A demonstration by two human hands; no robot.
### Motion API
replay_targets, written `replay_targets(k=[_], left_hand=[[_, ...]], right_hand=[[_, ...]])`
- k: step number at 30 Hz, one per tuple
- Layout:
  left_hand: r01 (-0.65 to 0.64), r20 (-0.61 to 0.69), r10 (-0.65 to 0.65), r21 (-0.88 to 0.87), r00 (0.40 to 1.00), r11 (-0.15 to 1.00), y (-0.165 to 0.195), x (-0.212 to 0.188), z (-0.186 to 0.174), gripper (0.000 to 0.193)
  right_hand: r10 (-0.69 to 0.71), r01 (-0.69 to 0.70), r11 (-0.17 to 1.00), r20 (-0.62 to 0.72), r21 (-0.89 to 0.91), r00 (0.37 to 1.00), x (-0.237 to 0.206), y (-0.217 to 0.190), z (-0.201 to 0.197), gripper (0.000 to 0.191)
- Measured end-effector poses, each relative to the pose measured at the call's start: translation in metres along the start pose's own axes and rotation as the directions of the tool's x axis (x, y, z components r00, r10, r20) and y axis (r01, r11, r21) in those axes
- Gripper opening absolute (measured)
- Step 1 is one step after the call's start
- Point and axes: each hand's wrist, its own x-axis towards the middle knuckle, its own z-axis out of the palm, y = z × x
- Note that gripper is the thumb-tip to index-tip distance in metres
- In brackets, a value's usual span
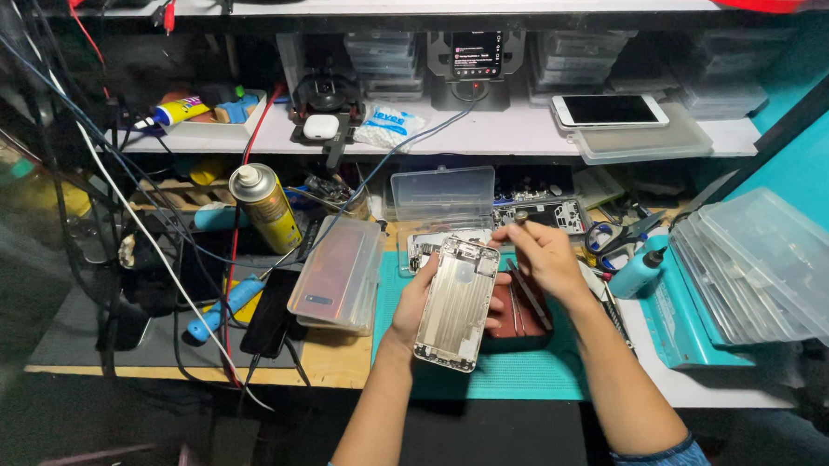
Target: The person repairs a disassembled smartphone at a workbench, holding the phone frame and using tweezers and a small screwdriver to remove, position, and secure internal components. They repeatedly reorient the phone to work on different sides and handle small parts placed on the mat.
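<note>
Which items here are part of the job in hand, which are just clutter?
In use: left hand, phone back housing, right hand, tweezers.
Lying about: spray can, scissors, white phone, earbud case, blue-handled tool.

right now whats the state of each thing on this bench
left hand: gripping the phone housing from its left side
right hand: fingers pinched at the housing's top edge, tweezers tucked in the palm
phone housing: held up, tilted, hollow inside facing the camera
clear parts box: lid open
spray can: upright, uncapped
white phone: lying flat on the shelf, screen dark
small screen: lit
</note>
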Motion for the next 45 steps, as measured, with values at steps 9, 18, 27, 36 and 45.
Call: replay_targets(k=[9, 18, 27, 36, 45], left_hand=[[0.035, -0.137, -0.019, 0.116, 0.990, 0.993, 0.004, -0.003, -0.007, 0.080], [-0.026, -0.110, 0.040, 0.129, 0.993, 0.991, 0.006, -0.003, -0.003, 0.085], [-0.015, -0.062, 0.027, 0.186, 0.998, 0.983, 0.008, -0.003, -0.014, 0.084], [0.061, -0.077, -0.051, 0.131, 0.996, 0.990, 0.005, -0.006, -0.026, 0.082], [0.051, -0.034, -0.048, 0.112, 0.998, 0.992, 0.005, -0.007, -0.028, 0.080]], right_hand=[[-0.020, 0.061, 0.989, -0.292, 0.134, 0.956, -0.005, 0.000, -0.024, 0.046], [0.021, 0.012, 0.955, -0.110, 0.296, 0.994, -0.018, -0.022, -0.010, 0.018], [-0.077, 0.075, 0.977, -0.007, -0.200, 0.997, -0.029, -0.051, 0.019, 0.017], [-0.376, 0.367, 0.838, 0.059, -0.403, 0.925, -0.031, -0.076, 0.036, 0.015], [-0.462, 0.450, 0.773, 0.088, -0.447, 0.882, -0.029, -0.071, 0.035, 0.018]])
